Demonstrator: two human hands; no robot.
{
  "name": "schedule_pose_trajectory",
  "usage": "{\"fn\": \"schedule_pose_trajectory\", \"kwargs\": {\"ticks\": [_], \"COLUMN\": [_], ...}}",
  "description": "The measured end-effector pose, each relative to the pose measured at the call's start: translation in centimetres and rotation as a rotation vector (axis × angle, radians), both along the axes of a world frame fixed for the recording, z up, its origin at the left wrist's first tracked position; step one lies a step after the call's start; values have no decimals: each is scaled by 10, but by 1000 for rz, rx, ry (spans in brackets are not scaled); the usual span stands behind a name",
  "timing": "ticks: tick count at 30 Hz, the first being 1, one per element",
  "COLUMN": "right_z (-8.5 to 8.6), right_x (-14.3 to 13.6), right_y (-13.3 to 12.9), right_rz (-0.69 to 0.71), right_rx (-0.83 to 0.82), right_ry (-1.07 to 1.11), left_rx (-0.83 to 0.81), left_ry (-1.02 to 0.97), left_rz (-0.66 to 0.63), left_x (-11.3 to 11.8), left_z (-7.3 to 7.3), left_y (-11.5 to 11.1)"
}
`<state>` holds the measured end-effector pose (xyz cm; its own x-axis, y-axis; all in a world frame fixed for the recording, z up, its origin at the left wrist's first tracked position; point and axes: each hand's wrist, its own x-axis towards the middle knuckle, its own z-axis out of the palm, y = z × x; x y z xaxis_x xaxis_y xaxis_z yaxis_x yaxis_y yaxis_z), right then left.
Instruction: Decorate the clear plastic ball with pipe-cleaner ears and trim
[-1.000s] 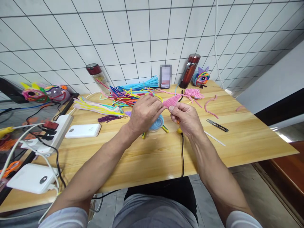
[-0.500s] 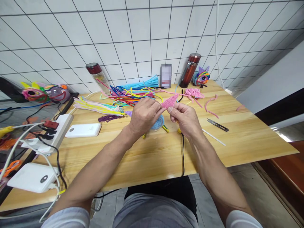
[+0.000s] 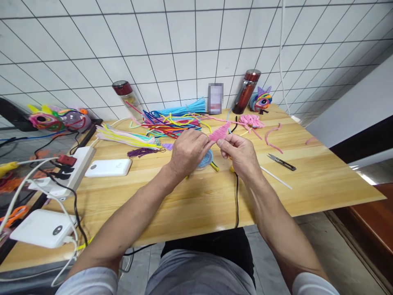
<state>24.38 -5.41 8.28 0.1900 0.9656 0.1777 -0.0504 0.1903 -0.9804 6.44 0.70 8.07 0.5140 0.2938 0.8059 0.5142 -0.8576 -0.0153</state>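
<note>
Between my two hands is a pink triangular piece of bent pipe cleaners, its pointed end up and to the right. My left hand is closed with its fingertips on the piece's left lower corner. My right hand pinches the right lower edge between thumb and fingers. Below and behind the hands lies a roll of light blue material, partly covered by my left hand. A small purple piece lies left of my left hand.
Bundles of coloured pipe cleaners lie at the back. Thread snips and a white stick are on the right. A white power bank, a power strip and cables are on the left. Two bottles stand by the wall.
My hands keep hold of the pink piece in nearly the same place. My left hand has shifted very slightly; the objects on the table stay put.
</note>
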Motion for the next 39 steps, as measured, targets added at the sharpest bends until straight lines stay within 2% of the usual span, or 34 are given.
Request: {"fn": "schedule_pose_trajectory", "kwargs": {"ticks": [6,12,16,21,28,39], "right_z": [-5,-13,-22,-31,-31,-32], "right_x": [7,6,5,3,1,-1], "right_y": [2,5,9,13,15,17], "right_rz": [18,-35,-47,-28,-33,-27], "right_rx": [1,43,59,82,87,47], "right_ry": [-111,-225,-336,-396,-442,-420], "left_rx": [-94,-358,-444,-497,-556,-584], "left_ry": [126,149,155,255,395,444], "left_rz": [-9,-46,-50,-80,-73,-91], "left_x": [-8,-23,-32,-36,-31,-27], "left_z": [6,28,39,37,36,36], "left_y": [6,19,30,37,42,44]}}
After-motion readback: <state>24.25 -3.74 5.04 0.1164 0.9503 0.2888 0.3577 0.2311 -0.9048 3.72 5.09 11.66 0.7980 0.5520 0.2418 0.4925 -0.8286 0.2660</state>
